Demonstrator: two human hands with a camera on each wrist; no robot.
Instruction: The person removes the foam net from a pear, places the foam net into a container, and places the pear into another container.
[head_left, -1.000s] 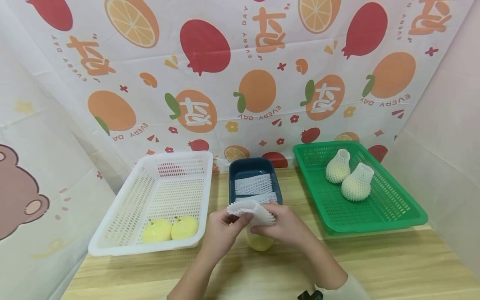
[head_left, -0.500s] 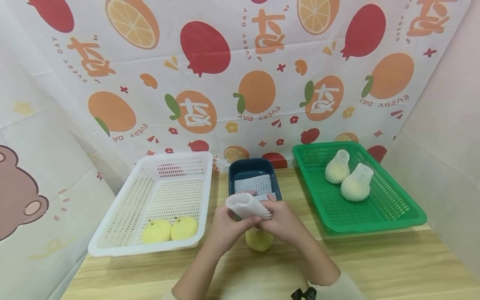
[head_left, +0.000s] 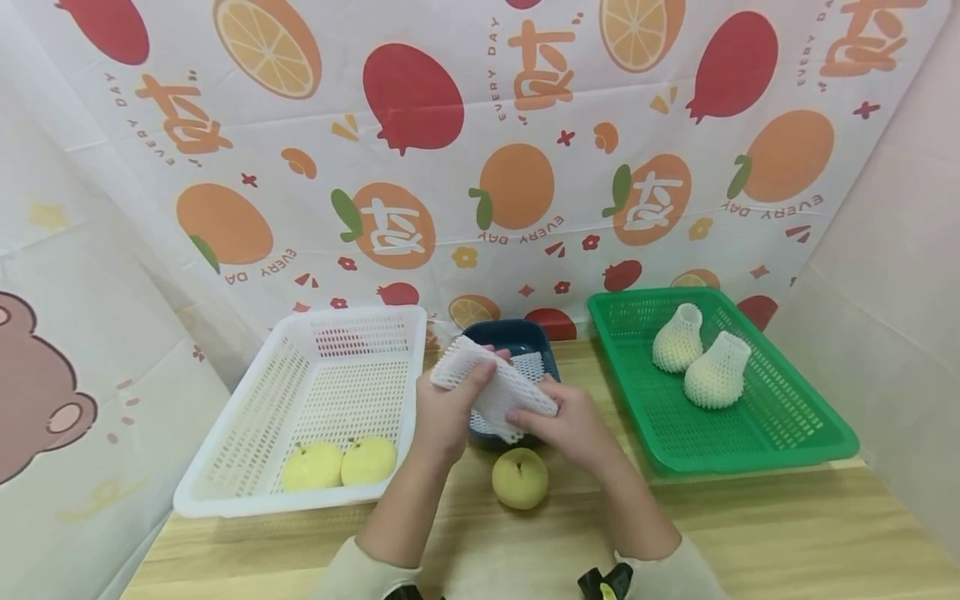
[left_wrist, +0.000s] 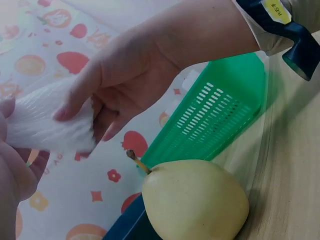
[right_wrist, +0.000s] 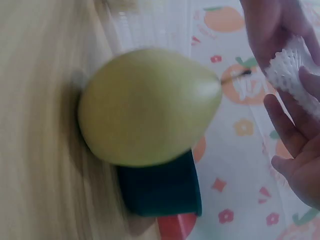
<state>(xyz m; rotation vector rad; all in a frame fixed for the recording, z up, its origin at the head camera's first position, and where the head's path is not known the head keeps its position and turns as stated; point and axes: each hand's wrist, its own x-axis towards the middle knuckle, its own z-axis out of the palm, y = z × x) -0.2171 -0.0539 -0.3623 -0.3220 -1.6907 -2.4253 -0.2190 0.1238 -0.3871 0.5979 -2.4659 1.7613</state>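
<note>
Both hands hold a white foam net sleeve in the head view, raised over the front of the dark blue tub. The left hand grips its upper left end, thumb on the near face. At the lower right end, the right hand pinches it between thumb and fingers. The sleeve is flattened and slants down to the right. Just below the hands a yellow pear stands on the table, stem up, with neither hand on it. The pear looms large in the left wrist view.
On the left, a white basket holds two yellow pears. A green basket at right holds two pears in foam nets. More flat sleeves lie in the dark blue tub. A fruit-print cloth hangs behind.
The sleeve has gone from a rounded, gaping mouth above the pear to a flat, slanted piece. The left hand has moved up and away, and the pear shows fully now.
</note>
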